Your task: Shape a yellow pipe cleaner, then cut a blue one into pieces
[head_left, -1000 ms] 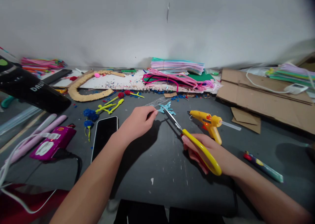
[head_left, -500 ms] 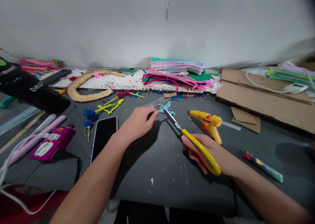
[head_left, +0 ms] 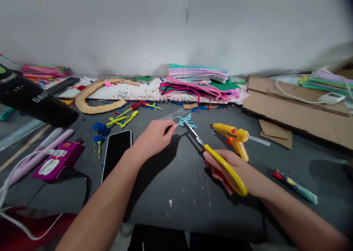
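Note:
My right hand (head_left: 228, 166) grips a pair of scissors (head_left: 220, 161) with yellow handles. The metal blades point up and to the left, their tips close to a small pile of short light-blue pieces (head_left: 190, 123). Left of the tips, my left hand (head_left: 158, 135) is closed in a pinch; whatever sits between its fingertips is too small to make out. Just behind that hand lies a clear plastic ruler (head_left: 172, 114), partly under the blue pieces.
A yellow glue gun (head_left: 233, 133) lies right of the scissors, a phone (head_left: 117, 151) left of my left forearm. Behind are bundled pipe cleaners (head_left: 193, 89), flat cardboard (head_left: 292, 107) and a curved cardboard piece (head_left: 82, 102). A black bottle (head_left: 35, 96) and purple power adapter (head_left: 59, 161) stand left.

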Demonstrator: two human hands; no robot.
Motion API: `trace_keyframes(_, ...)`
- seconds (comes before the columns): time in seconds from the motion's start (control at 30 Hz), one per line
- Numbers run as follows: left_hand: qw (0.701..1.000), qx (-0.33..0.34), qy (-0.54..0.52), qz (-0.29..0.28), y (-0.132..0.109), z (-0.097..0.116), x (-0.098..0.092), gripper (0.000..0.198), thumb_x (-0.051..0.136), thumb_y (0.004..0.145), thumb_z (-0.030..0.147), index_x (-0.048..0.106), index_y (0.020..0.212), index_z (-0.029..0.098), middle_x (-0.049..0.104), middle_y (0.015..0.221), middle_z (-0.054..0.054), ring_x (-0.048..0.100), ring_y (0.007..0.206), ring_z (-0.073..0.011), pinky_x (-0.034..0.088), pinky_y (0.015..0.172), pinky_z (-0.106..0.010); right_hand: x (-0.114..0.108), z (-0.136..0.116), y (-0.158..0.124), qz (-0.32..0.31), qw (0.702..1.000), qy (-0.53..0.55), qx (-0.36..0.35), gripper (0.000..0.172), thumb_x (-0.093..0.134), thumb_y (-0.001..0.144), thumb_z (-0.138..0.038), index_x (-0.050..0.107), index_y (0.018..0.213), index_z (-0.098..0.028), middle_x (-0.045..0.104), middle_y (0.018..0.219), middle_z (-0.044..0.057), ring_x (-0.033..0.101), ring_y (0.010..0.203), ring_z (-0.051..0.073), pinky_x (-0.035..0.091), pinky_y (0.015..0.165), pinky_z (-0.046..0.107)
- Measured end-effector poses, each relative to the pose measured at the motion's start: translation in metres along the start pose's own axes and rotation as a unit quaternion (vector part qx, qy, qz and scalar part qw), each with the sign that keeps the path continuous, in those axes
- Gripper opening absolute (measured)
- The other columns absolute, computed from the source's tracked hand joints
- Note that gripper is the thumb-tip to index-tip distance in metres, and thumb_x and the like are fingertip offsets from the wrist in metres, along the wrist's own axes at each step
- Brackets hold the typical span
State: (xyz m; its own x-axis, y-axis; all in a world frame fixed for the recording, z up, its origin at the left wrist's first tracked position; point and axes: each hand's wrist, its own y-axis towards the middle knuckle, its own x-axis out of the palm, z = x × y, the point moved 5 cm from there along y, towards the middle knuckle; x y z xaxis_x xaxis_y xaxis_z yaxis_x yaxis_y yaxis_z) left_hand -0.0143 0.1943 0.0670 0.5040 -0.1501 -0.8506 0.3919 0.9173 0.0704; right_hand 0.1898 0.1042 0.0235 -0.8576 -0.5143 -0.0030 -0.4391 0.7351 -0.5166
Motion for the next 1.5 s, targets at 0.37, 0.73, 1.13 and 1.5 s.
trace_keyframes(0.37,1.0,-0.01,0.003,-0.024,-0.001,-0.008,-0.004,0.035,0.042,0.096,0.04,0.066,0.085,0.018,0.067,0.078,-0.003,0.054,0.069,-0.0155,0.034,0.063,-0.027,0.001,-0.004,0.003,0.017,0.999,-0.043,0.018,0.049,0.057,0.085,-0.066,0.043,0.073,-0.021,0.044,0.053,-0.008,0.039,0.035,0.005,0.037,0.032,0.016)
trace_keyframes(0.73,0.999,-0.026,0.014,-0.036,-0.002,-0.018,-0.011,0.033,0.045,0.094,0.04,0.066,0.08,0.018,0.065,0.073,-0.002,0.052,0.064,-0.0148,0.033,0.06,-0.026,0.001,-0.01,0.008,0.021,0.993,-0.105,0.047,0.055,0.053,0.082,-0.073,0.04,0.07,-0.021,0.044,0.05,-0.007,0.043,0.032,0.006,0.039,0.03,0.019)
trace_keyframes(1.13,0.999,-0.041,0.013,0.029,-0.001,-0.021,-0.018,0.034,0.042,0.095,0.041,0.062,0.08,0.017,0.063,0.073,-0.003,0.051,0.067,-0.0155,0.032,0.061,-0.027,-0.002,-0.001,0.002,-0.026,0.999,0.016,0.009,0.054,0.041,0.091,-0.071,0.053,0.087,-0.018,0.047,0.05,-0.008,0.045,0.029,0.006,0.036,0.031,0.016)
trace_keyframes(1.5,0.999,-0.003,-0.021,0.028,-0.001,0.0,-0.006,0.034,0.04,0.096,0.038,0.061,0.079,0.017,0.062,0.073,-0.002,0.051,0.068,-0.0153,0.033,0.064,-0.027,0.004,0.0,0.001,-0.023,0.999,0.045,0.003,0.054,0.044,0.09,-0.071,0.054,0.09,-0.018,0.048,0.052,-0.007,0.043,0.03,0.006,0.036,0.031,0.016)
